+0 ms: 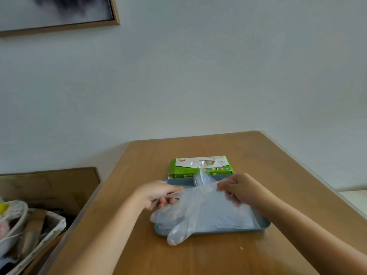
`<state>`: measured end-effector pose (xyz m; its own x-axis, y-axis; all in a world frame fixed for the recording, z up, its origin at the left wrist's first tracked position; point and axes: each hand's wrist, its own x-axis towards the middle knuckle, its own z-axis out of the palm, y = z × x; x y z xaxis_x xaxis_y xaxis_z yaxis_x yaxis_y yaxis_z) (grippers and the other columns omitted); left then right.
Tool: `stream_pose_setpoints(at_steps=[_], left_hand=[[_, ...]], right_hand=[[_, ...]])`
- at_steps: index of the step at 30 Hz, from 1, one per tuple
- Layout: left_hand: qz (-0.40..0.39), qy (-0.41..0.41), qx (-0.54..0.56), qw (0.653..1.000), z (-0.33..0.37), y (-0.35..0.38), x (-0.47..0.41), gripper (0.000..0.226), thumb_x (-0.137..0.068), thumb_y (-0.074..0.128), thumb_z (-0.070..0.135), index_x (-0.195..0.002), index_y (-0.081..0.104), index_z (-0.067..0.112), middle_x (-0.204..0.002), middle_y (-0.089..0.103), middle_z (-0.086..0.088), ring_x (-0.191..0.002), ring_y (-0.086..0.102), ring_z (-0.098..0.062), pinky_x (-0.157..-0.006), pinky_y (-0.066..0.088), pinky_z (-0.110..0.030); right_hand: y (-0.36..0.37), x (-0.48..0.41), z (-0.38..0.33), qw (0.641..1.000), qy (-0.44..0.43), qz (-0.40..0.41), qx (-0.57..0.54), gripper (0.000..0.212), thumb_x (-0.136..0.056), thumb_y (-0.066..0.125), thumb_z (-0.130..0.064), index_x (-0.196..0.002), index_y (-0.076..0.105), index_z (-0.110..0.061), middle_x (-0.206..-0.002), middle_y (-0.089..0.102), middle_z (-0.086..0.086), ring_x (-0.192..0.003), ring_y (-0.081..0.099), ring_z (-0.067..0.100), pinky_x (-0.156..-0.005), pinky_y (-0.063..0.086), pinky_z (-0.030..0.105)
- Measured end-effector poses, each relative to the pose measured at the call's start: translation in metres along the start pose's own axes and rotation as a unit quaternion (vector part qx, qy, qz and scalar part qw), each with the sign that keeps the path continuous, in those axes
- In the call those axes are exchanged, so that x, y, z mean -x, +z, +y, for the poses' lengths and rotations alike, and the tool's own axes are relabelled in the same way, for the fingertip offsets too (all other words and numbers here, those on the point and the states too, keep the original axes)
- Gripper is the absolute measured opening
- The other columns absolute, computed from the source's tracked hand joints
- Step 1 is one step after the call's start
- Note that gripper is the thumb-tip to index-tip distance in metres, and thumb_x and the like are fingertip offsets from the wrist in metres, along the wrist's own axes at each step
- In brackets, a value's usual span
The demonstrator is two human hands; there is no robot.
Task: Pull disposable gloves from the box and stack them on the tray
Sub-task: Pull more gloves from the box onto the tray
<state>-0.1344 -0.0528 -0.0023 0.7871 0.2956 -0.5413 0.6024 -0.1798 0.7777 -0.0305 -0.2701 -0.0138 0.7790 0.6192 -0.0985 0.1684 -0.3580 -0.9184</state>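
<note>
Left grip and right grip each pinch my thin clear plastic glove, draped between them over the blue-grey rectangular tray.

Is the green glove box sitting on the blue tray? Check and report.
No, the green glove box stands on the wooden table just behind the far rim of the blue tray, not on it.

Two bare forearms, bare left hand, bare right hand
</note>
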Motion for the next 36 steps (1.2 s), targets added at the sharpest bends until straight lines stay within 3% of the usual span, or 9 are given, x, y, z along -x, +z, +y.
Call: stream_pose_setpoints(at_steps=[7, 13, 16, 18, 21, 23, 28, 32, 36], left_hand=[[0.147, 0.023, -0.188, 0.971, 0.003, -0.014, -0.015, 0.033, -0.094, 0.056, 0.035, -0.072, 0.058, 0.009, -0.052, 0.056, 0.001, -0.037, 0.038, -0.01, -0.042, 0.037, -0.017], [0.384, 0.271, -0.316, 0.824, 0.016, 0.019, 0.003, 0.016, -0.095, 0.052, 0.029, -0.09, 0.064, 0.018, -0.087, 0.063, 0.01, -0.078, 0.058, -0.008, -0.068, 0.048, -0.024], [0.378, 0.429, -0.289, 0.768, 0.024, 0.044, 0.015, 0.012, -0.092, 0.058, 0.022, -0.084, 0.066, 0.017, -0.084, 0.064, 0.008, -0.078, 0.057, -0.01, -0.072, 0.047, -0.028], [0.272, 0.462, -0.306, 0.787, 0.023, 0.059, 0.016, 0.013, -0.089, 0.062, 0.022, -0.08, 0.069, 0.015, -0.08, 0.068, 0.005, -0.074, 0.06, -0.009, -0.072, 0.048, -0.031], [0.096, 0.428, -0.407, 0.802, 0.01, 0.081, 0.002, 0.025, -0.09, 0.055, 0.029, -0.09, 0.074, 0.012, -0.089, 0.073, -0.002, -0.083, 0.065, -0.016, -0.079, 0.049, -0.036], [0.054, 0.396, -0.427, 0.811, 0.0, 0.091, -0.008, 0.035, -0.088, 0.046, 0.031, -0.099, 0.073, 0.011, -0.1, 0.072, -0.005, -0.094, 0.065, -0.021, -0.084, 0.049, -0.037], [0.114, 0.387, -0.369, 0.837, -0.009, 0.1, -0.025, 0.043, -0.086, 0.039, 0.016, -0.12, 0.065, 0.021, -0.118, 0.067, -0.003, -0.11, 0.061, -0.02, -0.095, 0.046, -0.035], [0.181, 0.358, -0.487, 0.776, -0.001, 0.102, -0.025, 0.042, -0.098, 0.042, 0.013, -0.139, 0.043, 0.005, -0.145, 0.043, -0.013, -0.137, 0.035, -0.025, -0.112, 0.022, -0.026], [0.275, 0.282, -0.556, 0.732, 0.01, 0.084, -0.041, 0.061, -0.096, 0.034, 0.0, -0.151, 0.006, 0.0, -0.159, 0.0, -0.02, -0.148, -0.005, -0.034, -0.115, -0.012, -0.037]], right_hand=[[-0.006, -0.021, 0.006, 0.98, 0.069, 0.02, 0.188, 0.03, -0.09, 0.061, -0.03, -0.066, 0.061, -0.011, -0.048, 0.047, -0.002, -0.037, 0.036, 0.013, -0.038, 0.031, 0.017], [0.005, -0.025, 0.019, 0.968, 0.073, 0.034, 0.237, 0.033, -0.092, 0.054, -0.027, -0.064, 0.055, -0.01, -0.048, 0.051, -0.003, -0.037, 0.041, 0.01, -0.034, 0.032, 0.015], [0.002, -0.022, 0.02, 0.973, 0.049, 0.028, 0.225, 0.038, -0.093, 0.054, -0.031, -0.059, 0.051, -0.016, -0.053, 0.053, -0.004, -0.044, 0.047, 0.007, -0.042, 0.038, 0.014], [0.0, -0.021, 0.022, 0.973, 0.042, 0.028, 0.224, 0.037, -0.094, 0.053, -0.033, -0.061, 0.051, -0.016, -0.056, 0.053, -0.003, -0.046, 0.048, 0.007, -0.044, 0.039, 0.015], [-0.002, -0.023, 0.026, 0.97, 0.036, 0.028, 0.24, 0.036, -0.094, 0.054, -0.034, -0.064, 0.052, -0.014, -0.058, 0.052, -0.001, -0.047, 0.047, 0.009, -0.047, 0.04, 0.017], [-0.002, -0.026, 0.027, 0.97, 0.039, 0.032, 0.238, 0.036, -0.09, 0.059, -0.029, -0.061, 0.05, -0.01, -0.053, 0.049, 0.0, -0.04, 0.044, 0.006, -0.042, 0.036, 0.016], [0.001, -0.027, 0.032, 0.968, 0.012, 0.043, 0.248, 0.035, -0.083, 0.066, -0.028, -0.061, 0.046, -0.01, -0.05, 0.039, 0.001, -0.037, 0.031, 0.009, -0.04, 0.024, 0.025], [0.003, -0.024, 0.032, 0.97, 0.014, 0.055, 0.237, 0.032, -0.085, 0.066, -0.026, -0.063, 0.05, -0.01, -0.049, 0.044, 0.0, -0.034, 0.038, 0.006, -0.036, 0.027, 0.018], [0.006, -0.02, 0.029, 0.964, 0.027, 0.07, 0.256, 0.025, -0.088, 0.061, -0.027, -0.072, 0.053, -0.009, -0.062, 0.048, 0.003, -0.053, 0.042, 0.015, -0.046, 0.027, 0.026]])
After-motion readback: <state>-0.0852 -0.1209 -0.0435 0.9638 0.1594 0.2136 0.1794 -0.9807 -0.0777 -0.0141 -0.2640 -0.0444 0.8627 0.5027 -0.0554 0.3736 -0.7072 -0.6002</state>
